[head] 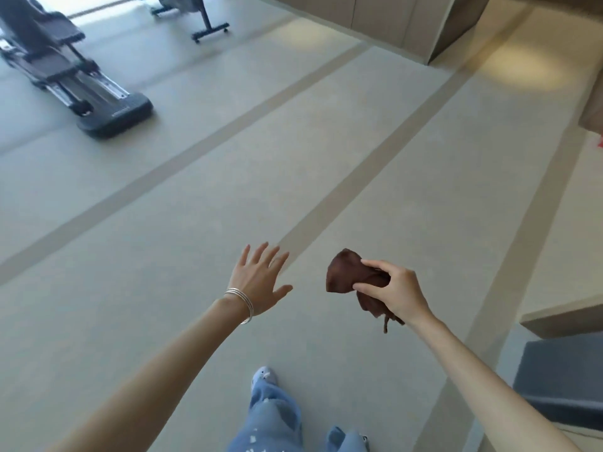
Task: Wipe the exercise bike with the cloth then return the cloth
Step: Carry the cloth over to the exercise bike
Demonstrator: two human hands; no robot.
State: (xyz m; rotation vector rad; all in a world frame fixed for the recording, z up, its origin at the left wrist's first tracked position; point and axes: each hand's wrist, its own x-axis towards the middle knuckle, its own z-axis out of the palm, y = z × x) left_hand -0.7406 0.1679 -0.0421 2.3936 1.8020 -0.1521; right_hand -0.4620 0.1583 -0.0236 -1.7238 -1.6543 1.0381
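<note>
One crumpled dark brown cloth (350,277), two hands, two black machines on the floor.
The right hand (393,290) grips the cloth; the left hand (261,278), fingers spread, holds nothing; one black exercise machine (70,73) far left, another (199,14) beyond.

text readable: none | faint pale marking is showing on the dark base of the exercise machine (115,116), upper left of the frame | marking is blurring out, its letters staying too small to make out

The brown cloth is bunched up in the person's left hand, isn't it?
Not quite: the head view shows the brown cloth bunched up in the right hand; the left hand is spread open and holds nothing.
</note>
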